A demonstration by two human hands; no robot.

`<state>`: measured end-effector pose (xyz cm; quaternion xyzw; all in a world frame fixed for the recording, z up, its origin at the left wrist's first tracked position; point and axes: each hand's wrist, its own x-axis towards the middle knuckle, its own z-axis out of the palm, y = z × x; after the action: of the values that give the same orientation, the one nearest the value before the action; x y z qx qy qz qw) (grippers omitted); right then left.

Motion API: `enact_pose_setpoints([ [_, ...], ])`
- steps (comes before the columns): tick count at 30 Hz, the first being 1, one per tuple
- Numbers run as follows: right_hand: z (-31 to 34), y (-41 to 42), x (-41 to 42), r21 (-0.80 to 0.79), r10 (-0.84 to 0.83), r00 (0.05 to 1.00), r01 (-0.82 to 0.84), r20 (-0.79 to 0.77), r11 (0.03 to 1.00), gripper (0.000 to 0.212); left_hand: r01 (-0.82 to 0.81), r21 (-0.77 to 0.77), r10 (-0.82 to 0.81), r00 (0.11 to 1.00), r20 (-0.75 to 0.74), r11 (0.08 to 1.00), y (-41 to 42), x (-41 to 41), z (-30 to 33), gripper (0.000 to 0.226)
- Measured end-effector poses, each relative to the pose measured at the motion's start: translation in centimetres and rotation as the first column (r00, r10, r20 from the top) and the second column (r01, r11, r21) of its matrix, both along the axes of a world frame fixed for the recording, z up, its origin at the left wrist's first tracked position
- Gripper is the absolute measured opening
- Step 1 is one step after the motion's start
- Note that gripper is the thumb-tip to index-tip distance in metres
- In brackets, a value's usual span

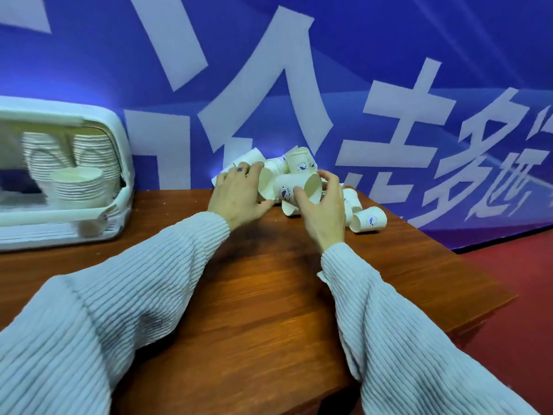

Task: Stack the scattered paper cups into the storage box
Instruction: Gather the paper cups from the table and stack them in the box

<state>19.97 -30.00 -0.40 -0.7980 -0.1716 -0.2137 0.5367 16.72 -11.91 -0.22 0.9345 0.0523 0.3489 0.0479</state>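
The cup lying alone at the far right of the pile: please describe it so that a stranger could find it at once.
Start at the wooden table and go to the heap of paper cups against the blue backdrop. Right of the right hand, the rightmost cup lies on its side near the table's edge. Unlike the others, it lies clear of the heap and neither hand touches it.

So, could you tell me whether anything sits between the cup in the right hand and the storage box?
Only the left hand, resting on the pile beside it. The right hand holds a paper cup on its side. Beyond the left hand, the bare table runs to the storage box, whose opening shows stacked cups.
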Motion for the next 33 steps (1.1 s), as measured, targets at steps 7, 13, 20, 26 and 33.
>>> enact_pose_setpoints([
  [7,3.4,7.8,-3.7,-0.023,0.133,0.988,-0.132,0.083,0.991,0.055,-0.129,-0.045,0.133,0.987,0.088,0.991,7.6,-7.2,3.4,0.075],
  [13,5.5,16.2,-7.1,-0.051,0.304,0.947,-0.3,0.104,0.953,0.056,-0.242,-0.139,0.263,0.951,0.163,0.96,15.0,-14.1,5.2,0.076],
  [20,8.1,26.9,-9.9,-0.325,0.578,0.811,-0.524,0.092,0.787,0.066,-0.189,-0.594,0.45,0.831,0.328,0.782,23.1,-20.8,5.9,0.08],
  [26,8.7,32.5,-9.0,-0.809,0.67,0.739,-0.44,-0.079,0.39,0.067,-0.132,-0.675,0.468,0.814,0.344,0.726,26.3,-22.4,4.6,0.075],
  [33,2.3,33.4,-8.4,-0.882,0.653,0.743,-0.397,-0.147,0.253,0.114,-0.071,-0.701,0.422,0.84,0.342,0.71,26.3,-21.1,2.9,0.077],
])
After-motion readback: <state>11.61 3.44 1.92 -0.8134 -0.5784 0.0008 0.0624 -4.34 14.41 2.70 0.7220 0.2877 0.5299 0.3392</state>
